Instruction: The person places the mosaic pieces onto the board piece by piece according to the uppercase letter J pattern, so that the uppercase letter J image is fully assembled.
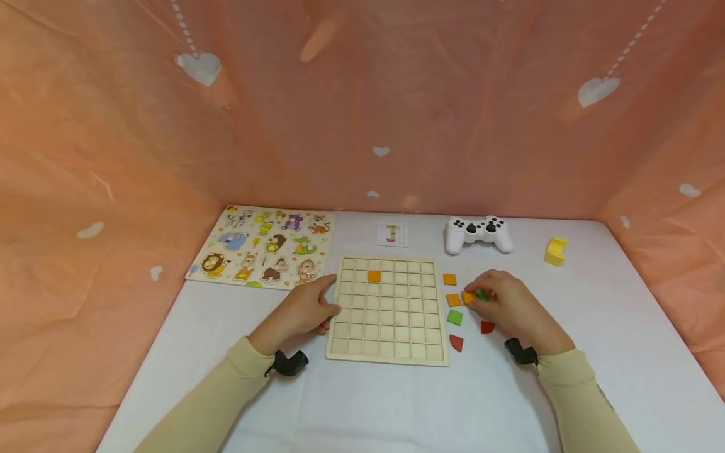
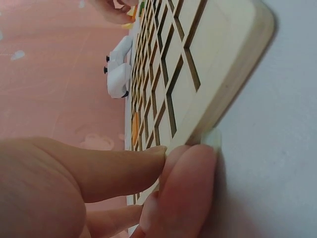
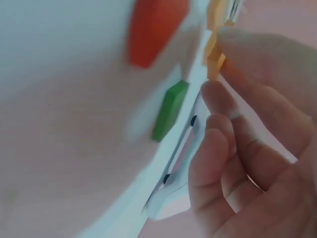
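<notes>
A wooden grid board [image 1: 391, 352] lies on the table with one orange square tile [image 1: 374, 276] in its upper part. At the board's left edge my left hand [image 1: 303, 307] grips the rim; the thumb [image 2: 133, 171] touches it from above and other fingers [image 2: 188, 183] press low against its side. Right of the board, my right hand [image 1: 504, 303] pinches an orange square tile [image 3: 216, 64] between thumb and index finger. A dark green tile [image 3: 171, 111] lies by that hand's curled fingers. Near it are two orange tiles [image 1: 453, 300], a light green tile [image 1: 455, 317] and red quarter-round tiles [image 1: 456, 343].
Behind the board lies a small pattern card [image 1: 392, 234]. A white game controller [image 1: 478, 234] and a yellow block [image 1: 556, 250] stand at the back right. An animal puzzle board [image 1: 260, 246] lies back left. Orange cloth [image 1: 396, 113] encloses the table.
</notes>
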`<state>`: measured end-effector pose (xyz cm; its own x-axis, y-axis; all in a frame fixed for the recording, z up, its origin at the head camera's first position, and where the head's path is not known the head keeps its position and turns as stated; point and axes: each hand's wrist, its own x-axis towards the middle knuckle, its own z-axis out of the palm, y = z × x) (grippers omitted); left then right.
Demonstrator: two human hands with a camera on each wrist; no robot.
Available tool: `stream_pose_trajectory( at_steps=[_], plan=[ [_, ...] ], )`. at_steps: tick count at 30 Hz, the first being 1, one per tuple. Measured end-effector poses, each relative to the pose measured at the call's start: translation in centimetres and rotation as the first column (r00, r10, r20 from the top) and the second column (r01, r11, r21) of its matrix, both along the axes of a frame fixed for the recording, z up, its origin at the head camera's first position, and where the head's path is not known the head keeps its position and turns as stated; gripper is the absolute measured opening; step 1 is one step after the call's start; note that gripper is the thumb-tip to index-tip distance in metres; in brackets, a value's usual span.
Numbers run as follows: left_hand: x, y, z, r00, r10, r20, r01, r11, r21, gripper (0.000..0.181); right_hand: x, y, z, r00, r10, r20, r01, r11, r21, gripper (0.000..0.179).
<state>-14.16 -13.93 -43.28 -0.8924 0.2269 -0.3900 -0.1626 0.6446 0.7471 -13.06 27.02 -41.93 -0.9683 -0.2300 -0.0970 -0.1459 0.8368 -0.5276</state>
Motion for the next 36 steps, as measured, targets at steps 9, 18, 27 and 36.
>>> stream_pose_trajectory(
  at_steps=[9, 18, 27, 36],
  plan=[
    [-0.2, -0.1, 0.2, 1.000, -0.008, -0.013, 0.007, 0.999, -0.034, 0.079, -2.8, -3.4, 0.2, 1.000, 0.008, -0.029, -0.009, 1.000, -0.011, 0.020],
    [0.1, 0.1, 0.1, 1.000, -0.004, -0.001, 0.004, 0.999, -0.032, 0.078, -5.0, -7.5, -0.2, 0.995, 0.090, -0.031, -0.093, 0.990, -0.105, 0.021],
    [0.1, 0.2, 0.1, 1.000, 0.001, -0.010, -0.002, 0.999, -0.045, 0.078, -6.0, -10.6, -0.9, 0.988, 0.137, -0.076, -0.144, 0.985, -0.095, 0.022],
    [0.2, 0.2, 0.2, 1.000, 0.010, -0.012, -0.010, 0.999, -0.037, 0.078, -5.9, -11.4, -1.0, 0.984, 0.155, -0.089, -0.161, 0.984, -0.072, 0.019]
  ],
)
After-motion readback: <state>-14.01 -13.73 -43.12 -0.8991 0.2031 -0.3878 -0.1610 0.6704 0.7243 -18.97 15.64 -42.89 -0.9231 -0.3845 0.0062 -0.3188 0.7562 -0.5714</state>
